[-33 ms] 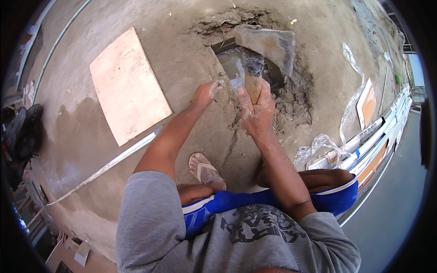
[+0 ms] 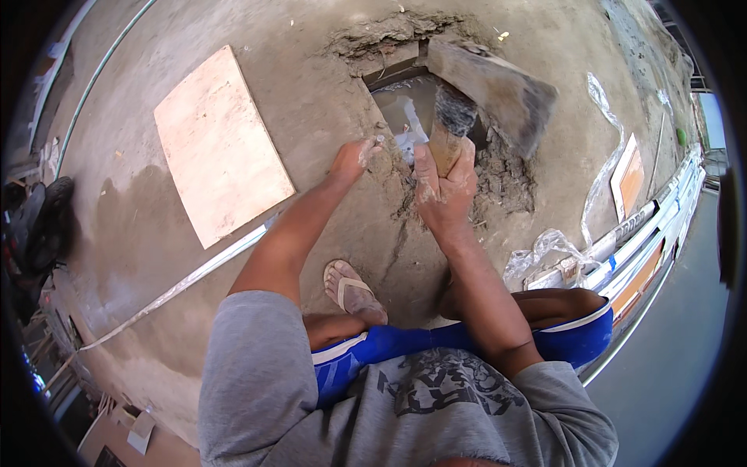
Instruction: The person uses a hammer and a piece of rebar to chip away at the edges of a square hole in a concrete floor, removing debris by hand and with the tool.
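Gripped by my right hand (image 2: 445, 191) is a short wooden handle (image 2: 447, 149) with a dark, worn band at its top and a broad, muddy grey blade (image 2: 494, 86) over the right side of a square pit. The pit (image 2: 385, 74) has rough, broken edges, standing water (image 2: 393, 109) and pale grey patches inside. My left hand (image 2: 350, 162) is closed at the pit's left edge, smeared with mud, around something too small to make out.
A pale board (image 2: 218, 148) lies left of me, beside a long pale strip (image 2: 179, 288). Stacked long profiles (image 2: 646, 257) and crumpled plastic (image 2: 545, 249) are at right. Black wheels (image 2: 43, 226) are at the far left, near a thin hose (image 2: 93, 82). My sandaled foot (image 2: 350, 292) is below the pit.
The blade has swung right and slightly down, and my right hand has shifted a little to the right with the handle. My left hand is in the same place.
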`<state>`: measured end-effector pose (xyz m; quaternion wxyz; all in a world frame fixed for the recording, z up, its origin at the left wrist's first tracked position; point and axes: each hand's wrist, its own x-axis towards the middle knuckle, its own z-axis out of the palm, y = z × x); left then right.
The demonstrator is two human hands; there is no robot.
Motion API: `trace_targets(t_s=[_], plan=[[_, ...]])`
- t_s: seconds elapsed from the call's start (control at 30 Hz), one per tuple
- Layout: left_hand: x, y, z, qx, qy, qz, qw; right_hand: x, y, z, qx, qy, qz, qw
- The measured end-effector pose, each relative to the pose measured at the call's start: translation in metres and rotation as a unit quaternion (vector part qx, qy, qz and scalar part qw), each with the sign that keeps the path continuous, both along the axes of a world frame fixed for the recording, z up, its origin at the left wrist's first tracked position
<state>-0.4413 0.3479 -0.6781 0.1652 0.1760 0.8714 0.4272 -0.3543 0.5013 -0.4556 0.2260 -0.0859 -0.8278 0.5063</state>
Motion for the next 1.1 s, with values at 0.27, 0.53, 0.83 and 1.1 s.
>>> trace_targets(t_s=[0.27, 0.53, 0.83, 1.1], plan=[[0.003, 0.01, -0.006, -0.024, 0.029, -0.015, 0.999, 0.037, 0.027, -0.102, 0.156, -0.379, 0.123, 0.904], [0.0, -0.001, -0.012, 0.009, 0.028, -0.011, 1.0, 0.002, 0.006, 0.008, -0.104, 0.043, 0.026, 0.993], [-0.005, 0.006, -0.011, -0.007, -0.008, -0.01, 1.0, 0.039, 0.025, -0.107, 0.153, -0.368, 0.093, 0.912], [-0.002, 0.003, -0.011, -0.027, 0.01, -0.008, 1.0, 0.006, 0.01, -0.004, -0.001, -0.018, 0.021, 1.0]])
